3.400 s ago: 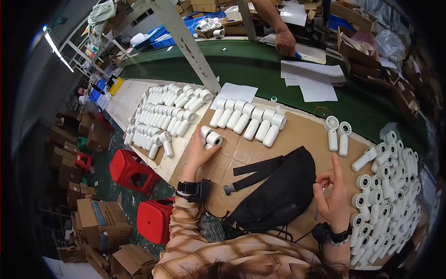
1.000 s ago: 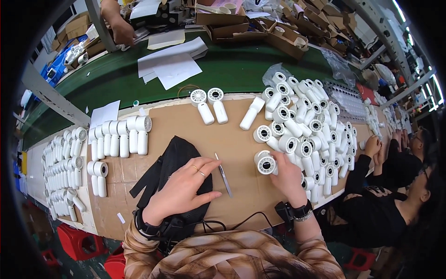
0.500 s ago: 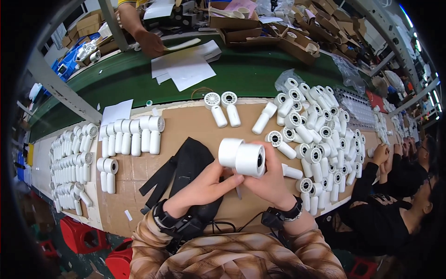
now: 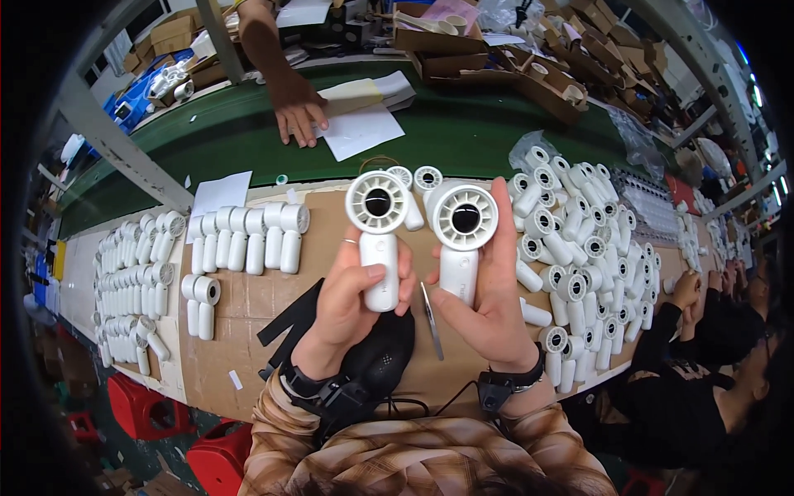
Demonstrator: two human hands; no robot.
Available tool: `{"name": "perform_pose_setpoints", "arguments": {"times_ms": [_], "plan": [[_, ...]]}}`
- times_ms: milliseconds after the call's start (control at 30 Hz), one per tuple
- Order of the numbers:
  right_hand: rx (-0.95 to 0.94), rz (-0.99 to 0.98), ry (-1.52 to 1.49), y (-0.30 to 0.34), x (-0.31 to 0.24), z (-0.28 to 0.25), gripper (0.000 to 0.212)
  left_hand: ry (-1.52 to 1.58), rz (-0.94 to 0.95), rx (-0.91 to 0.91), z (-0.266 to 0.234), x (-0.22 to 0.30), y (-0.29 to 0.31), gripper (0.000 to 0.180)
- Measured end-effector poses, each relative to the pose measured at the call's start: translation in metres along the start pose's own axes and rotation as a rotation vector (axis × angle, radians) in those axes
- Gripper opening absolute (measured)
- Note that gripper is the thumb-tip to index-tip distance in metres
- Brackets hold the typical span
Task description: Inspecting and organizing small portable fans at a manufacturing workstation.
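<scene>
My left hand [image 4: 347, 289] grips a white handheld fan [image 4: 381, 269] by its handle, thumb across the front, the round vented head facing me. In my right hand [image 4: 490, 306] is a second white handheld fan [image 4: 457, 273], head also up and facing me. The two fans stand side by side, slightly apart. A thin metal tool, like tweezers [image 4: 434, 324], shows beside my right thumb; whether that hand holds it or it lies on the cardboard, I cannot tell. Behind the held fans, two more fans [image 4: 428, 178] lie partly hidden.
Many fans are heaped at right [image 4: 571, 273]. Neat rows of fans [image 4: 248, 236] lie at left. A black strapped bag [image 4: 376, 360] rests on the cardboard [image 4: 236, 331] by my left wrist. Across the green conveyor [image 4: 231, 140], another person's hand [image 4: 298, 112] touches papers [image 4: 364, 136]. Coworkers sit at right.
The two fans, held together sideways before, are now apart, one in each hand, with their heads turned toward me. The other person's hand has come forward and spread over the papers.
</scene>
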State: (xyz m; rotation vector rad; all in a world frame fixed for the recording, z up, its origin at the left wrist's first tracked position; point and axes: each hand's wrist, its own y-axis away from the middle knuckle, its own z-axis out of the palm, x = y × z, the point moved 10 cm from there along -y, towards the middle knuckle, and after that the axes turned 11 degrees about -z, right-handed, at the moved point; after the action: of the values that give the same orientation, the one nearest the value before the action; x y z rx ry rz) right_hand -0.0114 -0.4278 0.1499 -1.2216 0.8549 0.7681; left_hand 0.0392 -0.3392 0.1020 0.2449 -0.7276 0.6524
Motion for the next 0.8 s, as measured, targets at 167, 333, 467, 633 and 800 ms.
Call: {"name": "perform_pose_setpoints", "arguments": {"times_ms": [167, 333, 467, 633, 800], "plan": [[0.022, 0.004, -0.057, -0.001, -0.002, -0.003, 0.101, 0.067, -0.002, -0.047, 0.008, 0.005, 0.004, 0.067], [0.081, 0.046, -0.321, -0.004, -0.003, -0.005, 0.107, 0.078, -0.028, -0.058, 0.015, -0.001, 0.001, 0.075], [0.121, 0.091, -0.403, -0.001, 0.004, -0.009, 0.111, 0.112, -0.03, -0.08, 0.015, 0.001, 0.004, 0.077], [0.112, 0.115, -0.386, 0.001, 0.007, -0.011, 0.109, 0.132, -0.042, -0.067, 0.015, 0.001, 0.006, 0.079], [0.094, 0.107, -0.407, 0.001, 0.005, -0.008, 0.107, 0.122, -0.036, -0.074, 0.017, 0.004, 0.007, 0.08]]}}
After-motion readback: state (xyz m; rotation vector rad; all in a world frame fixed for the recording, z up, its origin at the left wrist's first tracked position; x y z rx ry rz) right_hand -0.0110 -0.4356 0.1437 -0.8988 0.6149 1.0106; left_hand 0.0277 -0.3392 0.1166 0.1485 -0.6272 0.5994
